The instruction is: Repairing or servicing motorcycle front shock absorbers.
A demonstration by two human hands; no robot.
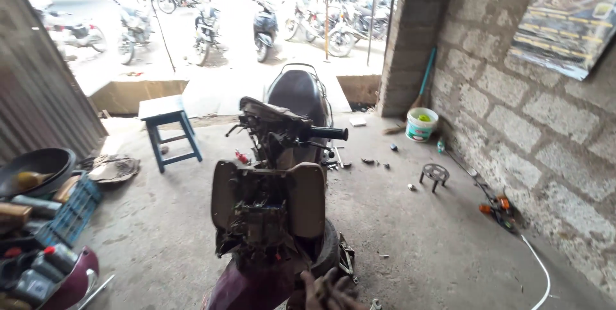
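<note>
A grimy hand (330,291) is showing at the bottom edge, fingers loosely spread, grasping nothing, just beside the stripped scooter's (276,201) front tyre (326,252); which hand it is, I cannot tell.

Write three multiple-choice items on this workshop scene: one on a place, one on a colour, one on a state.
1. Where is the bucket?
A. By the block wall
B. On the stool
C. Under the scooter

2. What colour is the stool?
A. Red
B. Blue
C. Yellow

3. What state is the scooter's front in?
A. Fully panelled
B. Covered by cloth
C. Stripped, inner parts exposed

Answers: 1 A, it stands on the floor against the wall's foot. 2 B, its legs and top are blue. 3 C, the inner frame and wiring show. A hand shows at the bottom edge.
</note>
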